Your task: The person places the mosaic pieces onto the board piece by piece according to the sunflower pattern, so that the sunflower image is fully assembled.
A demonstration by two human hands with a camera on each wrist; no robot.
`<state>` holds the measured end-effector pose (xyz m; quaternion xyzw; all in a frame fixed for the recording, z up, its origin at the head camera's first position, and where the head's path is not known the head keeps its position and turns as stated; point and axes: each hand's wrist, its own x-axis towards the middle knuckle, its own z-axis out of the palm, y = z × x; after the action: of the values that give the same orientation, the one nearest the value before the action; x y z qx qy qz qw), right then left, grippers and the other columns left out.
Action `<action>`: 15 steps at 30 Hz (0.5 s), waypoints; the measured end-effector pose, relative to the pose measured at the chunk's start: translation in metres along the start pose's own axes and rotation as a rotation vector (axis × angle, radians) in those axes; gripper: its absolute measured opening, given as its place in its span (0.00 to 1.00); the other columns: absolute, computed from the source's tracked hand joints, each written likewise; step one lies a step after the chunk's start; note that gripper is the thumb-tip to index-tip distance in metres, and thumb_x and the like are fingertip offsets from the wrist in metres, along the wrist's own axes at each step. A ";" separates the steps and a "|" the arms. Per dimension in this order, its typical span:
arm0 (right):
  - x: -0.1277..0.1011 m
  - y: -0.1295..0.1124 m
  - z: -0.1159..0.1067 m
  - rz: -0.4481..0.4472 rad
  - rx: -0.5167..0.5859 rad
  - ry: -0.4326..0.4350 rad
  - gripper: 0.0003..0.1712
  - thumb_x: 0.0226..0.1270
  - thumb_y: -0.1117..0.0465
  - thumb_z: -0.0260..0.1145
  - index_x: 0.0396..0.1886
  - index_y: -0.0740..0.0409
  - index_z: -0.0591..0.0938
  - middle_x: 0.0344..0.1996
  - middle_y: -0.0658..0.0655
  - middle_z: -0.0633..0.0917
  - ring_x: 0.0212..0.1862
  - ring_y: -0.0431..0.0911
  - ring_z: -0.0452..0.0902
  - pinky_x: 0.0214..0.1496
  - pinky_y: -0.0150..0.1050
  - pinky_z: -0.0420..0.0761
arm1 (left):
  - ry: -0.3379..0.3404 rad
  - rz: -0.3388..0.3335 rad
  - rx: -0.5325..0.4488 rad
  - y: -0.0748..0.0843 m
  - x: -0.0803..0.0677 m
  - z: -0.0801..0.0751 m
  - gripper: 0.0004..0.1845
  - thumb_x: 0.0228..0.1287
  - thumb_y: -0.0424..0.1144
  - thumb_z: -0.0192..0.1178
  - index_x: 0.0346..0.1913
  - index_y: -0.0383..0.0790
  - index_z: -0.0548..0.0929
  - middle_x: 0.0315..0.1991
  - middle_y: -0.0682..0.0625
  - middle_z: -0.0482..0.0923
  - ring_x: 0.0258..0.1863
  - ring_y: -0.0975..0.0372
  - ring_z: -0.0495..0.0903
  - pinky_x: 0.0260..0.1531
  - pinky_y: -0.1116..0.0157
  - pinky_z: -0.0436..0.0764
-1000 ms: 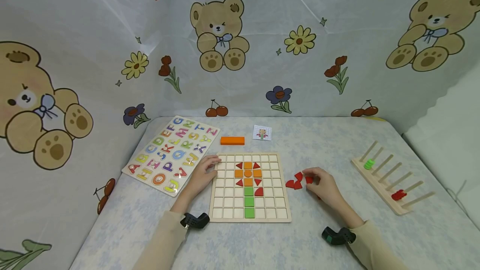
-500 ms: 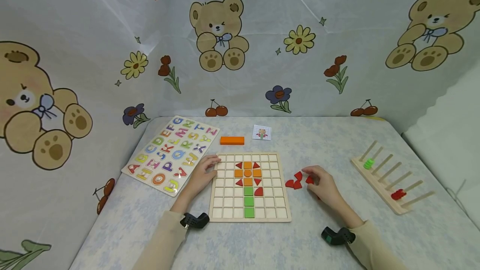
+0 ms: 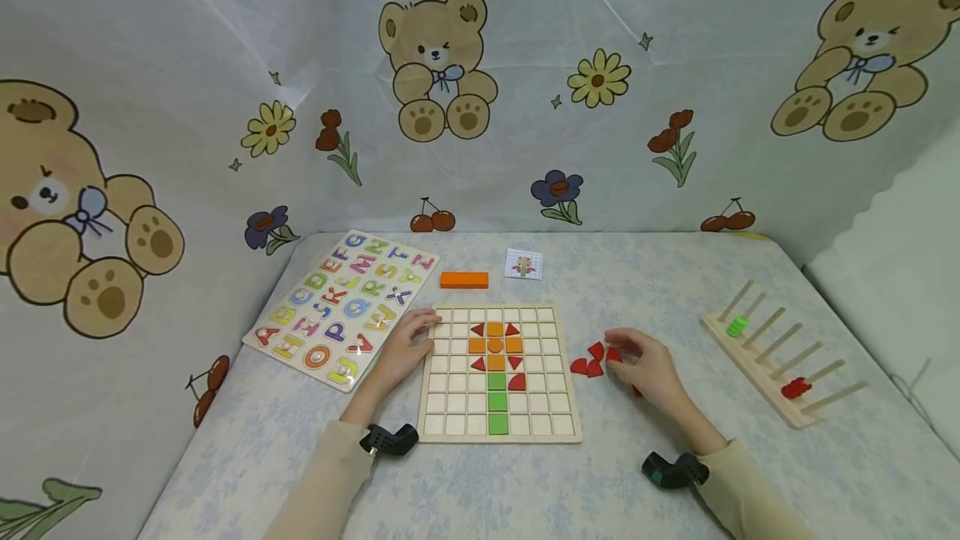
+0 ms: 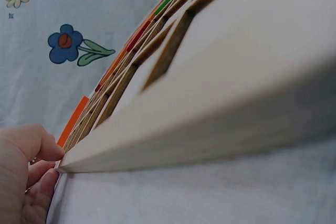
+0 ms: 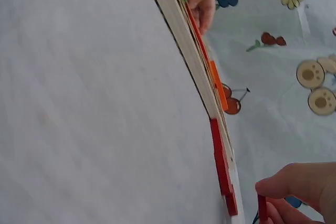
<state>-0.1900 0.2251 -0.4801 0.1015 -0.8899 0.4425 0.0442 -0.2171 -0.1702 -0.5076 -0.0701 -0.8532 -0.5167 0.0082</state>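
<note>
My left hand [image 3: 407, 348] grips the upper left edge of a wooden grid board [image 3: 447, 426]; the left wrist view shows its fingers [image 4: 43, 148] at the board's corner. On the board lie orange squares around an orange disc [image 3: 496, 346], small red triangles, a column of green squares [image 3: 498, 402] and one red quarter-circle tile [image 3: 517, 382]. To the right of the board, my right hand [image 3: 649, 369] pinches another red quarter-circle tile [image 5: 262, 208] between thumb and fingers. Several loose red tiles [image 3: 595, 368] lie just left of it, and one is partly hidden beneath the hand.
A letter puzzle board [image 3: 341, 311] lies at the left, close to my left hand. Behind the grid board are an orange block [image 3: 464, 280] and a small pattern card [image 3: 523, 264]. A pegged wooden rack [image 3: 772, 373] with green and red rings stands at the right.
The red tile between my right fingers has turned and shifted slightly, and that hand has risen a little in view. My left hand keeps its place on the board's edge.
</note>
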 end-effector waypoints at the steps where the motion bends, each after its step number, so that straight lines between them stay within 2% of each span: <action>1: 0.000 -0.004 0.003 -0.008 0.026 -0.009 0.23 0.55 0.74 0.67 0.53 0.67 0.78 0.48 0.66 0.83 0.50 0.58 0.79 0.51 0.49 0.83 | 0.003 -0.005 -0.002 0.000 0.000 0.000 0.21 0.58 0.28 0.56 0.56 0.42 0.80 0.64 0.50 0.70 0.67 0.58 0.67 0.68 0.57 0.70; 4: -0.003 -0.018 0.015 -0.051 0.093 -0.060 0.23 0.53 0.75 0.67 0.52 0.67 0.79 0.46 0.65 0.83 0.48 0.57 0.79 0.50 0.47 0.84 | 0.008 -0.003 -0.005 -0.001 0.001 0.000 0.21 0.58 0.28 0.56 0.56 0.42 0.80 0.64 0.50 0.69 0.67 0.58 0.67 0.68 0.57 0.70; 10: -0.011 -0.043 0.050 -0.149 0.169 -0.238 0.22 0.51 0.75 0.68 0.50 0.65 0.79 0.43 0.62 0.84 0.44 0.52 0.80 0.47 0.34 0.84 | 0.010 0.002 -0.002 -0.002 0.001 -0.001 0.21 0.58 0.29 0.56 0.56 0.41 0.80 0.63 0.50 0.70 0.66 0.58 0.67 0.68 0.57 0.70; 12: -0.011 -0.049 0.060 -0.183 0.169 -0.266 0.22 0.51 0.75 0.68 0.49 0.65 0.80 0.43 0.61 0.84 0.45 0.52 0.80 0.48 0.34 0.83 | 0.008 0.006 0.000 -0.002 0.001 -0.001 0.21 0.58 0.28 0.56 0.56 0.41 0.80 0.64 0.49 0.69 0.66 0.57 0.67 0.68 0.56 0.70; 15: -0.010 -0.053 0.070 -0.216 0.161 -0.259 0.21 0.50 0.76 0.67 0.48 0.66 0.80 0.42 0.61 0.84 0.44 0.53 0.80 0.48 0.37 0.84 | 0.006 0.008 -0.003 -0.002 0.000 0.000 0.21 0.58 0.28 0.56 0.56 0.42 0.80 0.64 0.49 0.69 0.66 0.56 0.67 0.68 0.55 0.70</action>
<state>-0.1679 0.1395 -0.4822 0.2557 -0.8337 0.4884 -0.0320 -0.2178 -0.1712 -0.5097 -0.0720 -0.8521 -0.5182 0.0126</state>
